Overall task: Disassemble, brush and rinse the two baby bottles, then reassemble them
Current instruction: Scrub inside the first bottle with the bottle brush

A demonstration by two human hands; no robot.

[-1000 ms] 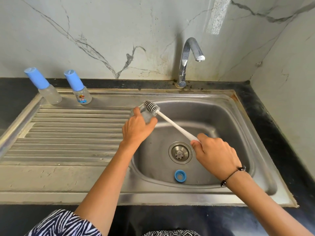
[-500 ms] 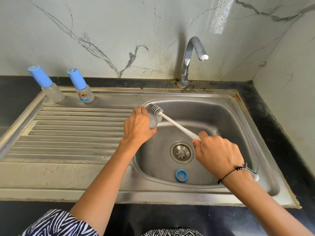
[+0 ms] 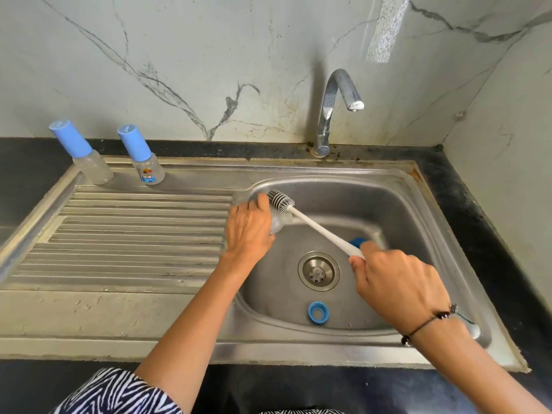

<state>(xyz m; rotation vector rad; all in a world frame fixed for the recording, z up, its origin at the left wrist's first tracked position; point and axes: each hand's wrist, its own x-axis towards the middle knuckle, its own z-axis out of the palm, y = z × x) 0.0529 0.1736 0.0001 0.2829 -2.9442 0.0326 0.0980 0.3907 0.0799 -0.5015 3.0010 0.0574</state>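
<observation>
Striped black-and-white sleeve point(image 3: 116, 392) nearest, below left forearm. Blue plastic screw ring point(image 3: 318, 313) on stainless steel sink point(image 3: 418, 204) floor, between forearms, short of round metal drain point(image 3: 318, 271). Right hand point(image 3: 397, 286), black bead bracelet point(image 3: 430, 322) on wrist, fingers curled round white handle of bottle brush point(image 3: 322, 231). Blue object point(image 3: 357, 241) just beyond right hand, blurred. Left hand point(image 3: 249, 231) grips clear bottle body point(image 3: 280, 222) over basin's left edge; brush's bristle head at bottle mouth. Two capped clear baby bottles with blue caps point(image 3: 89, 158) point(image 3: 143, 158) far beyond left hand, upright. Chrome tap point(image 3: 331, 109) behind.
</observation>
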